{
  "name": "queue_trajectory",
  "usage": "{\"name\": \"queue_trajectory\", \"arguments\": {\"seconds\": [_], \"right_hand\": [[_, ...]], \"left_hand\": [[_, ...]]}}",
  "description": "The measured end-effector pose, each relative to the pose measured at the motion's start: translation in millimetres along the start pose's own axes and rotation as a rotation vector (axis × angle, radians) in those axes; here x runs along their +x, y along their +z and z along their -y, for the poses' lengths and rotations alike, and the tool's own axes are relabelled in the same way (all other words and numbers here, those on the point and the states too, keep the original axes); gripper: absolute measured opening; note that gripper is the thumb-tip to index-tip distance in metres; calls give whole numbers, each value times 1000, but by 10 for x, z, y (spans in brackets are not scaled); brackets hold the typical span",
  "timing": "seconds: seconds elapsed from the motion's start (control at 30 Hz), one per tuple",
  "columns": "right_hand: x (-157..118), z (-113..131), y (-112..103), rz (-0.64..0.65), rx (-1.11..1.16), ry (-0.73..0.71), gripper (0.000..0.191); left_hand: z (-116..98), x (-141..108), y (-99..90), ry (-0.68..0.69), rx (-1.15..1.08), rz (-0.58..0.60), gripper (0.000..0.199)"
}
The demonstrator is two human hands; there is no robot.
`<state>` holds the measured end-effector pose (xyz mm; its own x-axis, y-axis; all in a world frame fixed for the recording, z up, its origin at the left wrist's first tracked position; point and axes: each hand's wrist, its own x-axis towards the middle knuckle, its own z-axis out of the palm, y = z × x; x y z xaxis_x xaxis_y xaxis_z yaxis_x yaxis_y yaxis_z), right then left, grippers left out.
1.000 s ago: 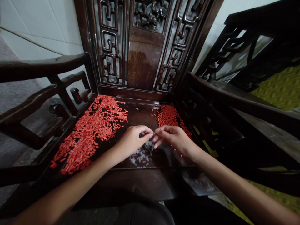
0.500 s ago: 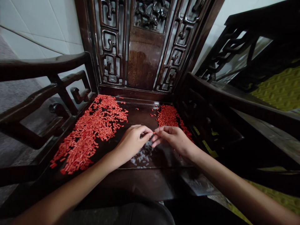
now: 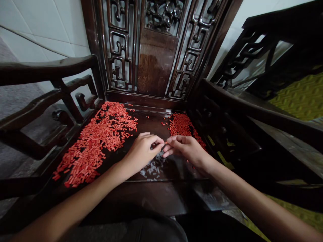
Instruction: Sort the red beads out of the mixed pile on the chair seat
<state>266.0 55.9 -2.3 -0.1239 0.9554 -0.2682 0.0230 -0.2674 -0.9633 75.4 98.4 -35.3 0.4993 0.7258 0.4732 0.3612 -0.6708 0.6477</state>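
My left hand (image 3: 146,148) and my right hand (image 3: 186,148) meet fingertip to fingertip over the seat of a dark wooden chair. Between the thumb and finger of the right one is a tiny red piece (image 3: 166,143), only its end showing. The left thumb and forefinger are pinched together close beside it; whatever they hold is too small to make out. Below the hands lie small clear, whitish slips (image 3: 152,168). A large spread of short red pieces (image 3: 108,131) covers the seat's left side, and a smaller heap of red pieces (image 3: 180,124) lies beyond my right hand.
A carved backrest (image 3: 157,60) closes off the far side. The left armrest (image 3: 47,69) and right armrest (image 3: 252,107) flank the seat. A few stray red pieces lie near the back. Another dark carved piece of furniture (image 3: 254,57) stands at the right, by a yellow textured surface (image 3: 300,97).
Almost nothing differs. Both hands keep their pinch at the same spot, with only a very slight shift of the fingers and of the view.
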Motion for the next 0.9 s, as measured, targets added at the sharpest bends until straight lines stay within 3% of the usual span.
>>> {"name": "queue_trajectory", "arguments": {"seconds": [0.4, 0.7, 0.9], "right_hand": [[-27, 13, 18, 24, 14, -4, 37], [-19, 31, -7, -31, 43, 34, 26], [-16, 24, 1, -9, 41, 35, 30]], "left_hand": [[8, -38, -7, 110, 85, 46, 14], [15, -43, 4, 81, 133, 28, 9], [12, -35, 14, 91, 146, -1, 10]]}}
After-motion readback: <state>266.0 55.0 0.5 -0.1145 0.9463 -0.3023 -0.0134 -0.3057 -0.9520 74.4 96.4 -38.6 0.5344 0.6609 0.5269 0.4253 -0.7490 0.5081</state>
